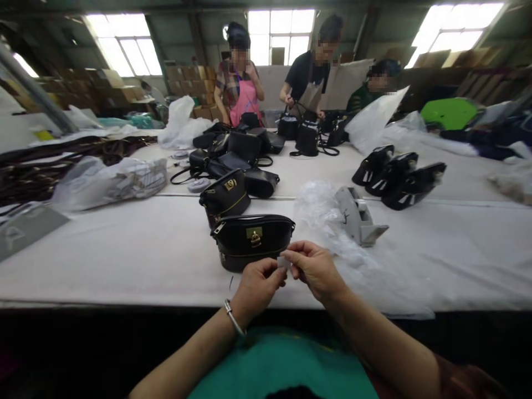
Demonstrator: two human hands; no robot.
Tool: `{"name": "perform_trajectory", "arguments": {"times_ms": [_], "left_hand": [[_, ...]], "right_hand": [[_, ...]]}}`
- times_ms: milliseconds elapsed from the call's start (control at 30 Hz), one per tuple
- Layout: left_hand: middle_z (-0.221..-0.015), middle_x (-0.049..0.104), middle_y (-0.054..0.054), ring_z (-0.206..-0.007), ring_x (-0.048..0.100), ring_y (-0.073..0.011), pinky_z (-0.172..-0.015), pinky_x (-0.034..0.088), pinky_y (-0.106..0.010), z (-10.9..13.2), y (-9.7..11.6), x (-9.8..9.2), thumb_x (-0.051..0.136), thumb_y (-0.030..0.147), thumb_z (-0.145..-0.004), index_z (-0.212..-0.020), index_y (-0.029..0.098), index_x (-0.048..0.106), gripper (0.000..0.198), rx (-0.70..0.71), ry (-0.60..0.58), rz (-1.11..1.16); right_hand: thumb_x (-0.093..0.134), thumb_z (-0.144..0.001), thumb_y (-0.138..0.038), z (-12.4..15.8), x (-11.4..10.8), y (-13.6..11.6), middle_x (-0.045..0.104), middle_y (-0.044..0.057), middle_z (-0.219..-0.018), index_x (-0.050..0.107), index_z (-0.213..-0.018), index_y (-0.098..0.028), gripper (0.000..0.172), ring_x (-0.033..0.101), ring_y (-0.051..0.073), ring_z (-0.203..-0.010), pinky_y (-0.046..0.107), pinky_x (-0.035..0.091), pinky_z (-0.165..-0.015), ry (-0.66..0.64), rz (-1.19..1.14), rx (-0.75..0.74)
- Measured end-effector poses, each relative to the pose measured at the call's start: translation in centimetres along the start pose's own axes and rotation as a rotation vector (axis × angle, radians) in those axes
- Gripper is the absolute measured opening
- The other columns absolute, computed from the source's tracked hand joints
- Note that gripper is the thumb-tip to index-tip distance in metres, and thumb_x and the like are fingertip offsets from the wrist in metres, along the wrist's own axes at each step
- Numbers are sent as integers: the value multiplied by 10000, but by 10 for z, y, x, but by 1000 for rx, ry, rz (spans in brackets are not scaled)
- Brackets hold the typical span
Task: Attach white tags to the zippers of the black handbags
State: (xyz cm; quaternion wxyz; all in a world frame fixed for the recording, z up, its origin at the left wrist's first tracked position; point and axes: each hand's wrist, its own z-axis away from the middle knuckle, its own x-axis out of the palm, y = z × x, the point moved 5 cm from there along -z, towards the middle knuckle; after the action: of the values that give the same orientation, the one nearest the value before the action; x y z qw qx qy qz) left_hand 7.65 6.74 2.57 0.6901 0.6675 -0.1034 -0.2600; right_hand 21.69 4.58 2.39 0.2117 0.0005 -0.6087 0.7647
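Head view from my remote seat: a plastic bag point(110, 182) lies far left on the table point(124, 249). I see the left hand point(255, 288) pinching a small pale slip point(284, 262), and the right hand point(316, 271) pinching its other end. The slip is held just before an upright black bag point(251, 241). Right of that stand a tape dispenser point(359, 217) and 3 purses point(399, 177).

The scrap point(284, 261) pinched between left hand point(255, 288) and right hand point(316, 271) is mostly covered by them, too small to identify, perhaps tape. The hands hide the lower front of the bag point(249, 239).
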Motion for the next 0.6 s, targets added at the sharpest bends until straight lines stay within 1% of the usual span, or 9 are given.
{"name": "perform_trajectory", "arguments": {"times_ms": [67, 133, 233, 300, 433, 600], "left_hand": [[-682, 686, -65, -645, 637, -166, -603, 504, -261, 5, -8, -7, 633, 447, -846, -777, 134, 710, 330, -71, 37, 63], [-673, 684, -65, -638, 649, -172, -603, 510, -266, 9, -15, -13, 665, 459, -819, -755, 133, 689, 333, -138, 52, 137], [-699, 693, -71, -638, 655, -169, -605, 507, -266, 13, -21, -18, 680, 485, -804, -752, 131, 687, 358, -170, 39, 192], [-717, 699, -74, -640, 654, -167, -597, 497, -260, 14, -21, -19, 670, 504, -812, -760, 132, 695, 376, -149, 17, 192], [-692, 689, -67, -629, 643, -166, -588, 490, -255, 15, -23, -18, 674, 513, -807, -749, 136, 688, 382, -135, -17, 161], [-737, 702, -65, -674, 647, -173, -627, 505, -263, 12, -27, -18, 645, 518, -832, -813, 146, 697, 376, -124, -25, 107]], "right_hand": [[817, -648, -423, 1, 3, 2, 637, -14, -592, 660, -925, -174, 405, 466, 85, -410, 193, 209, -368, -40, 34, -13], [771, -699, -484, 1, 4, 3, 596, -25, -573, 683, -961, -172, 417, 436, 85, -423, 200, 210, -381, -95, 122, -29], [694, -778, -504, 4, 10, 9, 462, -54, -487, 714, -841, -165, 345, 354, 80, -428, 214, 229, -402, -242, 295, -23], [669, -802, -465, 6, 14, 12, 446, -49, -494, 709, -752, -173, 299, 343, 82, -442, 222, 242, -414, -296, 367, -49], [659, -797, -395, 7, 18, 13, 463, -40, -501, 691, -662, -188, 250, 385, 101, -482, 234, 291, -456, -251, 415, -121], [654, -771, -329, 4, 13, 8, 566, -26, -567, 697, -659, -175, 195, 487, 121, -577, 247, 378, -569, -175, 456, -214]]}}
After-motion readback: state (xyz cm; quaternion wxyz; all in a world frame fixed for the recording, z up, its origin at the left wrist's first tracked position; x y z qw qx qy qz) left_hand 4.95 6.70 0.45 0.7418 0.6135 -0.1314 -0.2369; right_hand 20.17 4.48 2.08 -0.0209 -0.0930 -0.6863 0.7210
